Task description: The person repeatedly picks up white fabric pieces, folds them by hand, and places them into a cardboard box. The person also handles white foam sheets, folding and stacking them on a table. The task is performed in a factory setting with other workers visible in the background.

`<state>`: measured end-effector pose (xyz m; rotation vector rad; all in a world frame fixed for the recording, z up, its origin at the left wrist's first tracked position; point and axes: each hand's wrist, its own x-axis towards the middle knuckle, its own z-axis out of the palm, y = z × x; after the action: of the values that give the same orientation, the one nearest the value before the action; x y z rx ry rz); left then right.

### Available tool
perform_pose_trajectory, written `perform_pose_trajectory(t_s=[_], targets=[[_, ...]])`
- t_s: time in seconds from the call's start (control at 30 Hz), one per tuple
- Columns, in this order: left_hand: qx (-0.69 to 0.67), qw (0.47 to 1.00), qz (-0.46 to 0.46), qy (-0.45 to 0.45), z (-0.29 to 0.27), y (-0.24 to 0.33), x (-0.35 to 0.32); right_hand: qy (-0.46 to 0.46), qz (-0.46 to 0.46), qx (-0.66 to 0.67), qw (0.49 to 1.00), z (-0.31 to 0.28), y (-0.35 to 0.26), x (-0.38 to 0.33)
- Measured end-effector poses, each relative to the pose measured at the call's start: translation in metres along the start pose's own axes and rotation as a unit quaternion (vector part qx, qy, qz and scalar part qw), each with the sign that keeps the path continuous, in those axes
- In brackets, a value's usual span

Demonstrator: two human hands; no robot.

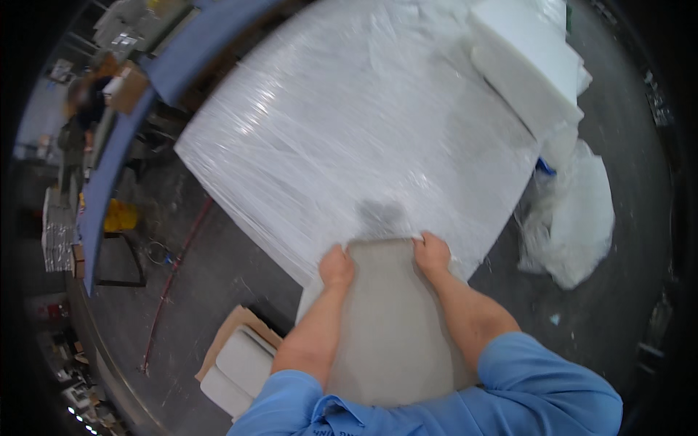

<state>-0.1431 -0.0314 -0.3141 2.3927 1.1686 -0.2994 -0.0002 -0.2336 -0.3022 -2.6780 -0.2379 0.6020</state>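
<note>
Both my arms reach forward and grip a large beige-grey panel (396,320) with rounded edges, held close against my body. My left hand (337,267) is closed round its far left corner. At the far right corner, my right hand (432,254) is closed on the same panel. The panel's far edge meets a big stack wrapped in clear plastic film (349,138); whether it rests on the stack or just overlaps it, I cannot tell. A grey patch shows through the film just beyond the panel.
White foam sheets (527,65) lie on the stack's far right corner. Foam and plastic wrap (574,218) sit on the floor at right. Similar grey panels (240,363) lie on cardboard at lower left. A long blue bench (120,167) runs along the left, where another person (89,102) stands.
</note>
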Motion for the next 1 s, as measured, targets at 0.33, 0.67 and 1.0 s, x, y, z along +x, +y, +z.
perform_pose_trajectory(t_s=[0.33, 0.67, 1.0], targets=[[0.014, 0.999, 0.022, 0.045, -0.016, 0.019, 0.007, 0.016, 0.019, 0.055, 0.998, -0.012, -0.009, 0.01], [0.0, 1.0, 0.002, 0.029, 0.003, 0.008, -0.01, 0.019, 0.016, 0.063, 0.998, 0.0, 0.008, -0.003], [0.009, 0.998, 0.024, 0.062, -0.011, 0.018, 0.001, 0.052, -0.017, 0.108, 0.993, -0.004, 0.004, 0.008]])
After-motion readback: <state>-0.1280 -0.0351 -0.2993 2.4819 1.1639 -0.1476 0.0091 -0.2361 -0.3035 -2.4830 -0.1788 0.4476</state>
